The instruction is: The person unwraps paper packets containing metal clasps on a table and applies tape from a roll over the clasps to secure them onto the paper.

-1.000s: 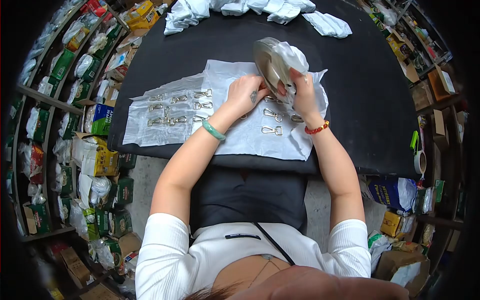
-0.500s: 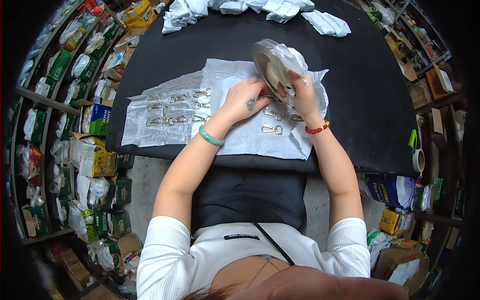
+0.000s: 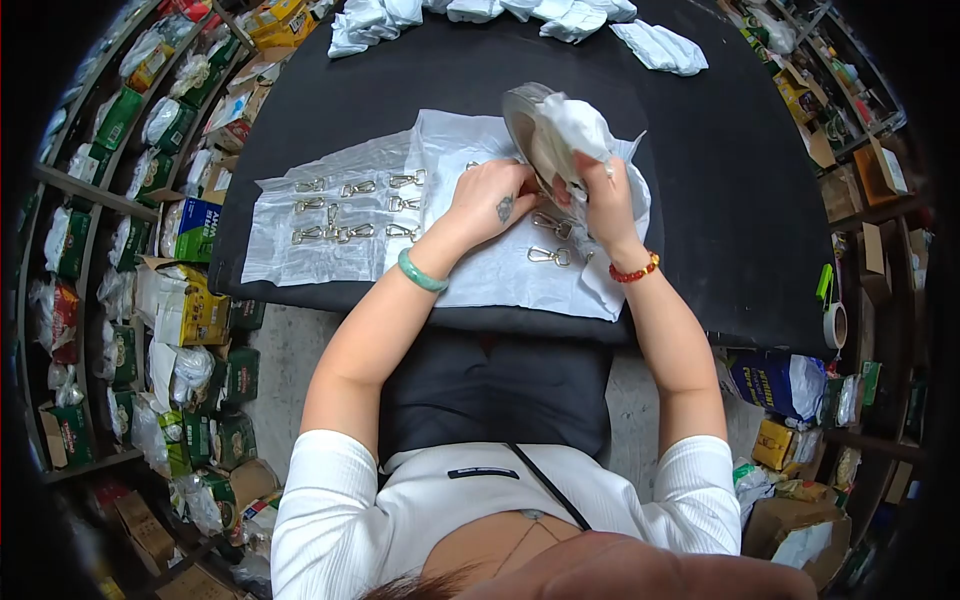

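Note:
My right hand [image 3: 607, 205] grips a wide roll of clear tape [image 3: 527, 125], tilted on edge, with crumpled white material at its core. Beside it my left hand [image 3: 490, 200] is low over a pale plastic sheet [image 3: 465, 285], fingers curled in, tips meeting the roll's lower edge; what they pinch is hidden. Silver swivel snap hooks lie on the sheet: one [image 3: 549, 256] below the roll, another [image 3: 553, 225] just above it. Several more, such as this snap hook [image 3: 405, 179], lie in rows under or on the translucent left part.
Folded pale plastic packages [image 3: 660, 47] lie along the far edge of the black table [image 3: 720, 200]. At the right edge are a small tape roll [image 3: 836, 325] and a green-handled tool [image 3: 825, 283]. Shelves of boxes and bags [image 3: 120, 130] stand on both sides.
The tape roll and my right hand have shifted slightly left. Near the roll, the upper snap hook has turned, and the one beside my right wrist is now mostly hidden.

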The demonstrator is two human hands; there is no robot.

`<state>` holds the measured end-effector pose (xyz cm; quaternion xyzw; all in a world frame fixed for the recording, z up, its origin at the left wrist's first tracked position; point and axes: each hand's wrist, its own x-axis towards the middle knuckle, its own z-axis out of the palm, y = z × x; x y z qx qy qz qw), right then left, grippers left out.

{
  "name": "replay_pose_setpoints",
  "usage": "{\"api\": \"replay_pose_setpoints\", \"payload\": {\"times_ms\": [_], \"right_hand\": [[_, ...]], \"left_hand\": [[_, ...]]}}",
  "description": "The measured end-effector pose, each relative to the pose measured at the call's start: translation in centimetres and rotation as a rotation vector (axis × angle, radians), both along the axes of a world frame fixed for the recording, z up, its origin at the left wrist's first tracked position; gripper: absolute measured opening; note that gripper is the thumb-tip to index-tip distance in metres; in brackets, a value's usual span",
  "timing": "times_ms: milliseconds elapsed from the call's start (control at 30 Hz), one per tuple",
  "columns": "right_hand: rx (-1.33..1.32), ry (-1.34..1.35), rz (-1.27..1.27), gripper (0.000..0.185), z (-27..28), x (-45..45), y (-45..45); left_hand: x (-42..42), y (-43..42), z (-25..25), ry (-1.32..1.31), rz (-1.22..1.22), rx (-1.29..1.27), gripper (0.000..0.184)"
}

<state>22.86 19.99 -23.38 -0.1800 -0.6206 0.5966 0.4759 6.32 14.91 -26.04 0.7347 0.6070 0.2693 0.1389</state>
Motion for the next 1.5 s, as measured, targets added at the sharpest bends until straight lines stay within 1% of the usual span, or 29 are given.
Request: {"api": "replay_pose_setpoints", "payload": {"times_ms": [67, 100, 267, 400, 567, 767, 933, 1067, 1100, 1200, 1267, 1400, 1433, 1500], "right_hand": [[0.117, -0.17, 0.012, 0.03, -0.6, -0.2, 0.5], [0.121, -0.168, 0.015, 0.03, -0.4, -0.3, 0.4], [0.039, -0.096, -0.041, 0.03, 0.2, -0.1, -0.2], [0.014, 0.022, -0.012, 0.03, 1.1, 0.4, -0.1], [0.006, 0.068, 0.022, 0.033, 3.0, 2.1, -2.1], [0.034, 0.034, 0.01, 0.036, 1.4, 2.3, -4.3], [0.026, 0.032, -0.059, 0.037, 0.1, 2.1, -4.5], [-0.005, 0.114, -0.073, 0.049, 0.3, 2.1, -5.0], [-0.009, 0.112, -0.073, 0.049, -0.1, 2.1, -5.0], [0.056, -0.088, -0.1, 0.051, -2.3, 1.8, -4.6], [0.08, -0.148, -0.111, 0.052, -2.8, 1.9, -4.6], [-0.01, 0.075, -0.075, 0.054, -0.7, 2.6, -5.4], [-0.016, 0.073, -0.074, 0.054, -0.6, 2.9, -5.7], [-0.006, 0.107, -0.047, 0.047, -0.4, 3.5, -6.3]], "left_hand": [[0.0, 0.2, 0.1, 0.024, -0.006, 0.005, 0.015], [-0.1, 0.2, 0.3, 0.025, -0.002, 0.009, 0.015], [0.2, -0.6, 0.8, 0.082, 0.001, 0.075, 0.016], [0.5, -2.0, 0.5, 0.029, -0.161, 0.217, 0.014], [0.9, -2.1, -0.4, 0.119, -0.151, 0.25, 0.014], [1.0, -2.5, -1.0, 0.078, -0.108, 0.216, 0.014], [0.7, -2.8, -1.0, 0.001, -0.102, 0.195, 0.014], [0.7, -2.9, -0.5, -0.009, -0.086, 0.186, 0.014], [0.7, -2.9, -0.6, -0.011, -0.086, 0.182, 0.014], [0.4, -2.6, -0.8, 0.024, -0.089, 0.156, 0.014], [0.4, -2.7, -0.7, 0.041, -0.092, 0.15, 0.013], [1.3, -4.6, 0.3, 0.024, -0.097, 0.221, 0.013], [1.4, -5.0, 0.1, 0.022, -0.096, 0.214, 0.013], [1.7, -5.7, -0.1, 0.027, -0.12, 0.178, 0.013]]}}
